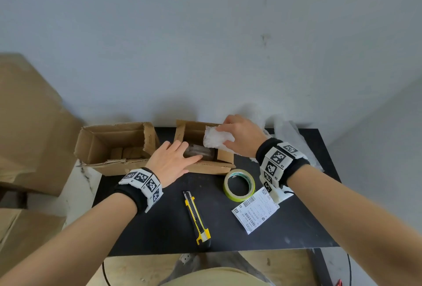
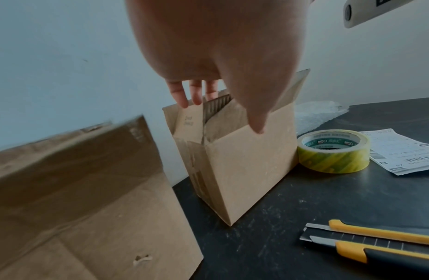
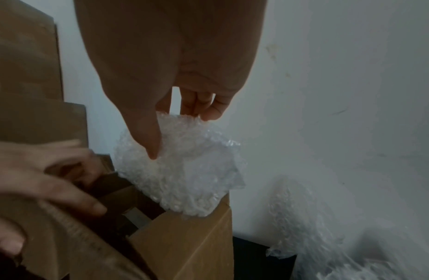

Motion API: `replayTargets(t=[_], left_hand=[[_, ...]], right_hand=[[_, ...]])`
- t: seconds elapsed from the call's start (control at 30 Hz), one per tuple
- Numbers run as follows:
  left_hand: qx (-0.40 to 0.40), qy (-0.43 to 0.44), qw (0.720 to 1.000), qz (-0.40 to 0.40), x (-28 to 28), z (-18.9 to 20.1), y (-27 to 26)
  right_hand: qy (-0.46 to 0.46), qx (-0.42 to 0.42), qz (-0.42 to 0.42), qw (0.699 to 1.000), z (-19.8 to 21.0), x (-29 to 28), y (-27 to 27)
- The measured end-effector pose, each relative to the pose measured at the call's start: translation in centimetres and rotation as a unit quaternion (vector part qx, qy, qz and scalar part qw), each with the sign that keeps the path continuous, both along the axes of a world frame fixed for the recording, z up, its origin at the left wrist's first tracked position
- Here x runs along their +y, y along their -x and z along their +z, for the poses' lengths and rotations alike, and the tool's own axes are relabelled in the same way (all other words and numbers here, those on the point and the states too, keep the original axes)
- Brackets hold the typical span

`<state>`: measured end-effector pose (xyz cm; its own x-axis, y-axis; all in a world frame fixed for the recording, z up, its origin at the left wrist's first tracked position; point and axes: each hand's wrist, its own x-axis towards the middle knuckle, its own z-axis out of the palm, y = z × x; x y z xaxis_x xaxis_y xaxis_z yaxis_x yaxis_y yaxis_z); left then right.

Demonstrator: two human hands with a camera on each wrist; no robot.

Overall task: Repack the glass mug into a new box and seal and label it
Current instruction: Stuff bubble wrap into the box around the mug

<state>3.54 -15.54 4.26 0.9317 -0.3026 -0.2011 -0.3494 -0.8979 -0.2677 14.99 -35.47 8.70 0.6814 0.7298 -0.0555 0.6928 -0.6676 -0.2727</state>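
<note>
Two open cardboard boxes stand at the back of the black table (image 1: 159, 224). In the right box (image 1: 212, 168) lies the clear glass mug (image 1: 202, 152), partly hidden. My left hand (image 1: 180, 153) rests flat with straight fingers on that box's near left rim, over the mug. My right hand (image 1: 222, 129) pinches a wad of bubble wrap (image 1: 215, 139) above the box's right end; in the right wrist view thumb and fingers pinch the bubble wrap (image 3: 184, 170) at the box (image 3: 184, 242) opening. The left box (image 1: 114, 146) holds only cardboard pieces.
A yellow-green tape roll (image 1: 239, 184), a yellow utility knife (image 1: 197, 217) and a printed shipping label (image 1: 255, 210) lie in front of the boxes. Loose bubble wrap (image 1: 287, 135) is piled at the back right against the wall. Large cardboard cartons (image 1: 29, 126) stand left of the table.
</note>
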Motion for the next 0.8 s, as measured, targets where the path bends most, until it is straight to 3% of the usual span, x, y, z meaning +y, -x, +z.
replayTargets(t=[0.27, 0.53, 0.8], left_hand=[[0.017, -0.012, 0.999, 0.049, 1.9, 0.4, 1.7], [-0.076, 0.016, 0.997, 0.005, 1.8, -0.4, 2.8], [-0.065, 0.044, 0.997, -0.008, 2.2, -1.4, 3.1]], right_hand=[[0.084, -0.026, 0.065, 0.994, -0.3, 2.2, 0.9], [-0.03, 0.074, -0.013, 0.997, -0.1, 4.5, 0.9], [0.037, 0.052, -0.039, 0.997, -1.4, 6.6, 1.6]])
